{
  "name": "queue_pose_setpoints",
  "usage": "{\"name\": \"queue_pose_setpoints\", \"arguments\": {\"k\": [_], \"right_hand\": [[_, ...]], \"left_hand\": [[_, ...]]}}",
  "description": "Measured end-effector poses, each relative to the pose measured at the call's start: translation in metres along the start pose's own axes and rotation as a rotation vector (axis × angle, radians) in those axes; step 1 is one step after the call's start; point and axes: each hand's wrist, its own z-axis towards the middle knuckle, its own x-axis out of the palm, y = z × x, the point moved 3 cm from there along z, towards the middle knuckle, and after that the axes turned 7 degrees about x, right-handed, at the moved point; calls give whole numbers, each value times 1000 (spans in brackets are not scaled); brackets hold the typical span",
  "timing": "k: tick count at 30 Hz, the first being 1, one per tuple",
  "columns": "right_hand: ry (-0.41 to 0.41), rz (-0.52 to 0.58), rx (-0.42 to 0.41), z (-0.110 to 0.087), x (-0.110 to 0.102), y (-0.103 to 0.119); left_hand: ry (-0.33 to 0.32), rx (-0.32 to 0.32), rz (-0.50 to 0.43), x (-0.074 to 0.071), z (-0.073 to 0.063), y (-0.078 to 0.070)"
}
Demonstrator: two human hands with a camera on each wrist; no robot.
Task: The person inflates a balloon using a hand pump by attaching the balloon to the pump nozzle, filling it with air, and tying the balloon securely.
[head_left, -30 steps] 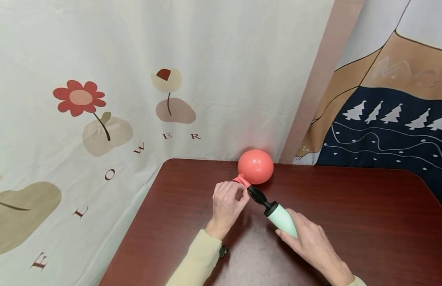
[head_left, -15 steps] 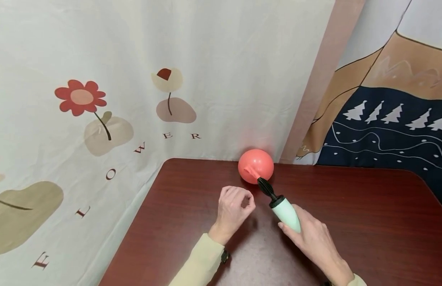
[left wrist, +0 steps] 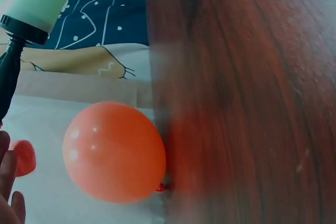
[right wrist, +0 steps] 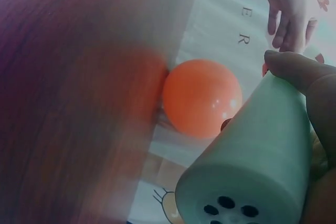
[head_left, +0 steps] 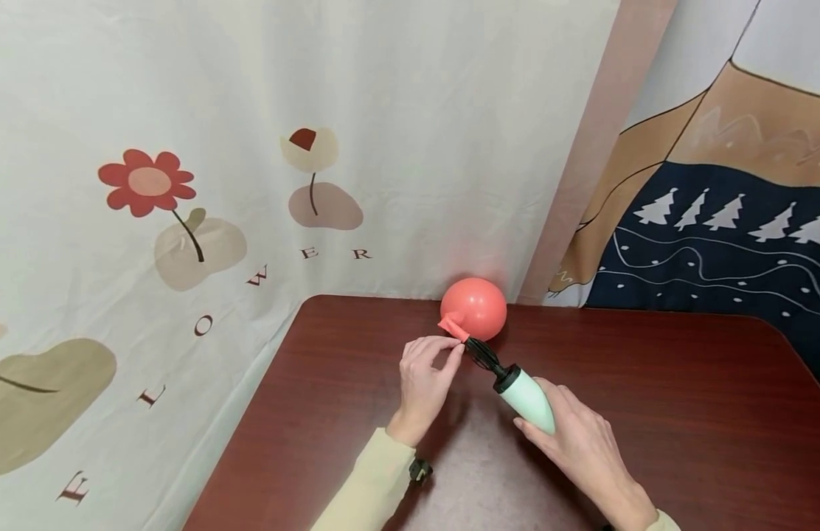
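My right hand grips a mint-green hand balloon pump with a ribbed black nozzle, tilted toward the back left. A limp red balloon sits with its neck over the nozzle tip. The thumb and index finger of my left hand pinch that neck at the tip. Its limp body shows beside my left fingers in the left wrist view. In the right wrist view, the pump's holed end faces the camera, and my right thumb lies along the barrel.
A round, inflated red balloon rests at the back edge of the dark brown table, against the pale printed curtain. Its knot shows in the left wrist view. A dark patterned cloth hangs at the right.
Half a second ago my left hand was apart from the limp balloon, nearer to me. It has moved back up to the neck. The pump shifted slightly right, then back left.
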Motion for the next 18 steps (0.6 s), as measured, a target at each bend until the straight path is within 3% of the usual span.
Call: {"name": "queue_pose_setpoints", "arguments": {"k": [3,6,8,10,13,18], "right_hand": [[-1,1,-4,-1,0,0],[18,9,-2,-2,2,1],[31,21,-3,-3,4,2],[41,35,-1,-5,7,3],[49,54,6,-5,9,4],[72,74,20,-5,10,6]], "left_hand": [[31,-285,-193,3,-3,3],[26,-607,-562,10,-6,6],[-1,-763,-802,15,-8,6],[-18,-853,-1007,19,-10,4],[-28,-917,-1174,24,-14,0],[-5,-925,-1229,28,-20,-3]]}}
